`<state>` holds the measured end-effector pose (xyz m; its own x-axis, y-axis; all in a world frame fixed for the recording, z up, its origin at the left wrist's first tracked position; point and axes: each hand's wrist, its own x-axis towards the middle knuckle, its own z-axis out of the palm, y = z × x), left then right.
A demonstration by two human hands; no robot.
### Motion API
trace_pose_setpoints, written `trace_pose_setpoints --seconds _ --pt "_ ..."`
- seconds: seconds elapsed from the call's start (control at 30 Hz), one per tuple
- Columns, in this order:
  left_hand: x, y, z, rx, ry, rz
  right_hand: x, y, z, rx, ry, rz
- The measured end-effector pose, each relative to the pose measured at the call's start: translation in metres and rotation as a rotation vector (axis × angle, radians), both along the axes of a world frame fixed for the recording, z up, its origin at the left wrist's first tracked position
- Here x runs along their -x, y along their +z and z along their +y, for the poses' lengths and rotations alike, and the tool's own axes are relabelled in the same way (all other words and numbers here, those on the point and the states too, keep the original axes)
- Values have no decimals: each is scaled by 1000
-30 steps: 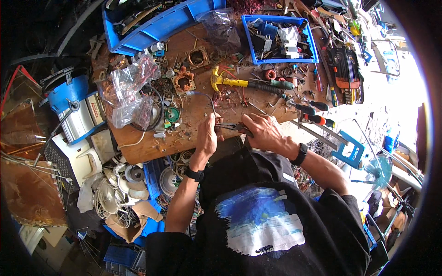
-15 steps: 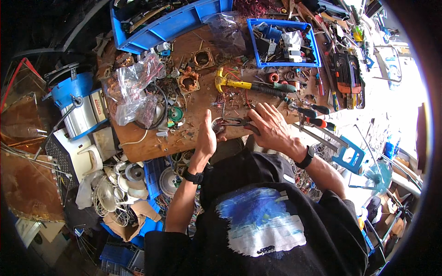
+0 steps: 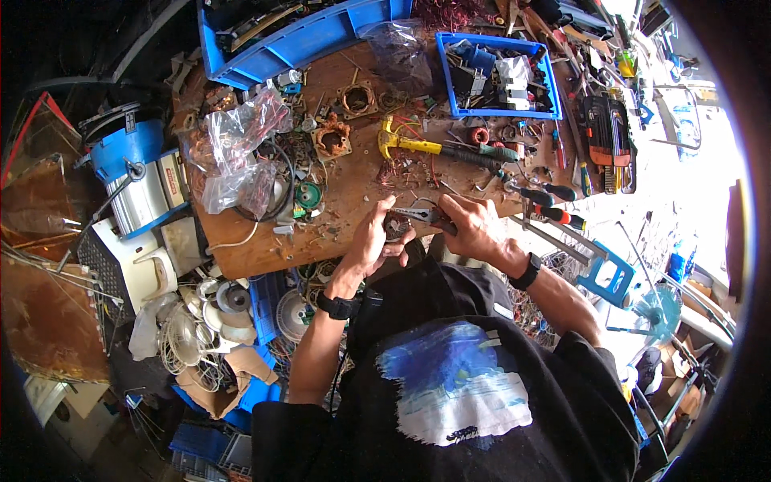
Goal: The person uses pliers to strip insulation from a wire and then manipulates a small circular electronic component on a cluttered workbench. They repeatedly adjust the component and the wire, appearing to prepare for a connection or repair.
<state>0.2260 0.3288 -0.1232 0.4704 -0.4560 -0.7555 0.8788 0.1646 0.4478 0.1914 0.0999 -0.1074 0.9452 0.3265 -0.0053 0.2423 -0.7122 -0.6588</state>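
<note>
Over the front edge of the wooden table, my left hand (image 3: 370, 243) is curled around a small round part (image 3: 397, 229), dark with coppery tones; its exact kind is hard to make out. My right hand (image 3: 479, 227) is closed on the handles of long-nosed pliers (image 3: 416, 214). The jaws point left and reach the top of the round part, against my left fingers. Just beyond my hands, loose wire scraps lie on the wood. Farther off is a hammer (image 3: 414, 145) with a yellow head and dark grip.
A blue crate (image 3: 502, 115) of parts and a larger blue bin (image 3: 309, 44) stand at the back. Plastic bags (image 3: 241, 153) and copper-wound stators (image 3: 332, 140) lie left. Screwdrivers (image 3: 557, 214), a blue hacksaw (image 3: 608, 277) and a hex key set (image 3: 608, 145) are on the right.
My left hand has turned and its fingers now curl more around the round part. The pliers have stayed at the part, with their jaws now showing brighter.
</note>
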Motion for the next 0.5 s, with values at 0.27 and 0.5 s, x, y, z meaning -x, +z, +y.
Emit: trace_pose_setpoints --seconds 0.27,0.5 --pt "2 -9 15 -34 70 -200 -8 1 3 -60 -62 -32" --pt "11 9 19 -356 -47 -733 -1 -12 -6 -725 -265 628"
